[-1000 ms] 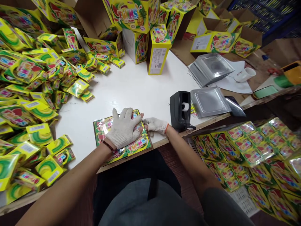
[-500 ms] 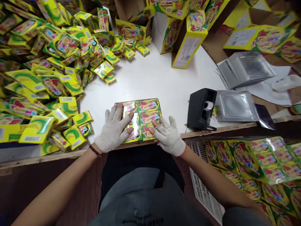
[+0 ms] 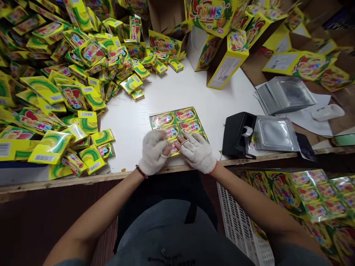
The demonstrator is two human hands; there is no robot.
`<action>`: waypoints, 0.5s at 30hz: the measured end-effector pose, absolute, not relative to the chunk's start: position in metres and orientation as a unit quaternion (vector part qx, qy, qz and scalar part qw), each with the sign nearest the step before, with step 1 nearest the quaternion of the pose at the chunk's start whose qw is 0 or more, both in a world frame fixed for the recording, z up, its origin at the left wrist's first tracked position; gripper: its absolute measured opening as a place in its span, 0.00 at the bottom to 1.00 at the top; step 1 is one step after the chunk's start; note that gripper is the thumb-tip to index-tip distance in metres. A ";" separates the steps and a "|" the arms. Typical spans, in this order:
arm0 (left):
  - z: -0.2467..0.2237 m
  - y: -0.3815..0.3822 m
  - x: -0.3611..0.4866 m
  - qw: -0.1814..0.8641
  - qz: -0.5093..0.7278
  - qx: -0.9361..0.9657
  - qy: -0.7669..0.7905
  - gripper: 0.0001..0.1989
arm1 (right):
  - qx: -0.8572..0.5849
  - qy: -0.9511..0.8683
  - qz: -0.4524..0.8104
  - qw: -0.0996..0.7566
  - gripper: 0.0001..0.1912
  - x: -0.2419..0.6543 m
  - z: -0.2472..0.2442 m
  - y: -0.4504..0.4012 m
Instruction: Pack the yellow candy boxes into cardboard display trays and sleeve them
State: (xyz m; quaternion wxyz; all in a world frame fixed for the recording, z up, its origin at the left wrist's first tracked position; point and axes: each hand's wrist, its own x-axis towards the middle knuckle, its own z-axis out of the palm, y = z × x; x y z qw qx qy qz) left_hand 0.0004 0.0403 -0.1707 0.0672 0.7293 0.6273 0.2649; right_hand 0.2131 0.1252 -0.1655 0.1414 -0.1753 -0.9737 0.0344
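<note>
While the gloved right hand [image 3: 198, 152] lies spread on the near right part of the pack of Twins boxes [image 3: 189, 126], the left hand [image 3: 154, 152], blurred, bends its fingers at the near left corner; whether it pinches anything I cannot tell. The pack lies on the white bench [image 3: 169, 88], close to the front edge. A black tape dispenser [image 3: 234, 135] stands to its right, near a clear plastic tray [image 3: 277, 135]; small boxes [image 3: 73, 98] heap up leftward, and larger cartons [image 3: 226, 69] stand farther back.
</note>
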 end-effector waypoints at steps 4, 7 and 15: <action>-0.162 0.033 0.001 0.039 0.211 0.843 0.494 0.12 | -0.175 -0.968 0.069 0.164 0.27 0.209 -0.160 0.120; -0.152 0.036 0.003 -0.005 0.199 0.861 0.468 0.11 | -0.196 -0.946 0.126 0.225 0.24 0.225 -0.147 0.117; -0.142 0.053 -0.005 -0.064 0.218 0.878 0.421 0.10 | -0.698 -0.587 0.060 0.406 0.21 0.371 -0.146 0.130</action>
